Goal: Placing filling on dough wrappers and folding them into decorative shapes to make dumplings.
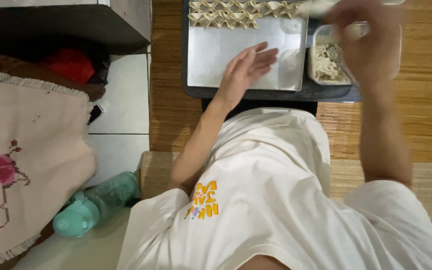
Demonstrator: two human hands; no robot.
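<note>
Woven mat floor, low dark table at 12 o'clock. Metal tray holds folded dumplings in rows along far edge, near side bare. Left hand flat, fingers released, palm up over tray, ready to receive. Right hand blurred above filling container; grip cannot be told.
</note>
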